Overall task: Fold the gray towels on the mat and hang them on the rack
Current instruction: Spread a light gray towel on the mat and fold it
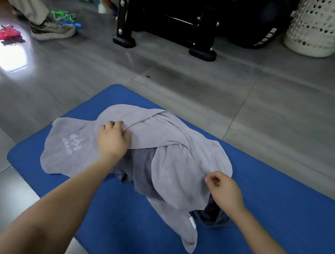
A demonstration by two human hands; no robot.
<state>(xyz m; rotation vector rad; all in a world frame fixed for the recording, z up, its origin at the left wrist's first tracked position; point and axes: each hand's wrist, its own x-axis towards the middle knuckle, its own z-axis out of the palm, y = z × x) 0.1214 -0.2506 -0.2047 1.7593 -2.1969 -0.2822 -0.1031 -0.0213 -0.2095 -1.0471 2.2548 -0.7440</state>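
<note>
On the blue mat (279, 205), left hand (114, 139) grips a fold of the gray towel (179, 160), right hand (224, 189) pinches its edge

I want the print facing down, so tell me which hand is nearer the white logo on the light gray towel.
Left. The left hand grips a fold of the light gray towel just right of the logo; the right hand pinches its opposite edge.

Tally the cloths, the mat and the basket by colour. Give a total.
Light gray: 1, twisted terry towel
Dark gray: 1, crumpled towel beneath it
Blue: 1, foam floor mat
White: 1, perforated plastic laundry basket
Total: 4
</note>
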